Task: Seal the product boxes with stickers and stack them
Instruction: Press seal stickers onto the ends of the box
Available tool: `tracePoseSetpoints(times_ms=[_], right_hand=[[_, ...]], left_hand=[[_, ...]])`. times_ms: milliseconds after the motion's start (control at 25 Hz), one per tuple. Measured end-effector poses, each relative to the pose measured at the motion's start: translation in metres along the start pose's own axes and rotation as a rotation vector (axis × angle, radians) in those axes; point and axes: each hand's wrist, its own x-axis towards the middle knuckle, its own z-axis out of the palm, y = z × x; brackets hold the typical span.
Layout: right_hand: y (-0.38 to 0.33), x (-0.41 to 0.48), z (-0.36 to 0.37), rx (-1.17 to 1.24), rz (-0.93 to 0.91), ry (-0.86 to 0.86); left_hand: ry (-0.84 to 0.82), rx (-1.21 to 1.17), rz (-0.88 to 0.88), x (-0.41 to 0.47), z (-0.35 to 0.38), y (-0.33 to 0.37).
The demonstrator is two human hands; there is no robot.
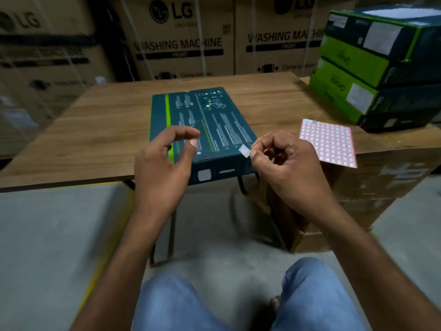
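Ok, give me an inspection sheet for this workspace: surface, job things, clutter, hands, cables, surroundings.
Surface: wooden table, with a flat box lying on it at its near edge.
Job's things: flat box with a white seal already on its near end; loose sticker; pink sticker sheet to the box's right; stack of boxes at back right.
Clutter: nothing seen.
Hands: left hand has curled fingers and holds nothing visible; right hand pinches the loose sticker.
Cables: nothing seen.
Surroundings: washing machine cartons behind the table; grey floor.
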Motion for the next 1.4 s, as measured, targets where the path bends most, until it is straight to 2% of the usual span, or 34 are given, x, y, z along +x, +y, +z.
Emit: tracePoseSetpoints(times_ms=[160,280,400,560,760,840,1000,1080,1400], right_hand=[[0.005,-0.004,0.029,-0.218,-0.193,0.054],[0.013,-0.002,0.04,-0.278,-0.264,0.099],[0.022,0.002,0.047,-0.439,-0.378,0.134],[0.028,0.01,0.05,-0.698,-0.637,0.184],[0.024,0.011,0.054,-0.828,-0.815,0.283],[0.025,0.009,0.057,-0.831,-0.839,0.318],[0.034,0.005,0.062,-0.818,-0.876,0.365],[0.036,0.002,0.062,-0.823,-0.895,0.383],[0.038,0.002,0.062,-0.873,-0.904,0.478]], left_hand=[[-0.117,0.16,0.077,-0.009,-0.014,-0.035],[-0.202,0.302,0.177,-0.008,-0.007,-0.046],[-0.154,0.297,0.198,-0.005,-0.004,-0.05],[-0.109,0.268,0.198,-0.005,-0.002,-0.052],[-0.14,0.269,0.208,-0.006,-0.004,-0.056],[-0.162,0.244,0.176,-0.003,-0.006,-0.05],[-0.206,0.011,-0.076,0.012,-0.005,-0.034],[-0.257,-0.03,-0.146,0.02,-0.005,-0.029],[-0.424,-0.062,-0.222,0.027,-0.012,-0.01]])
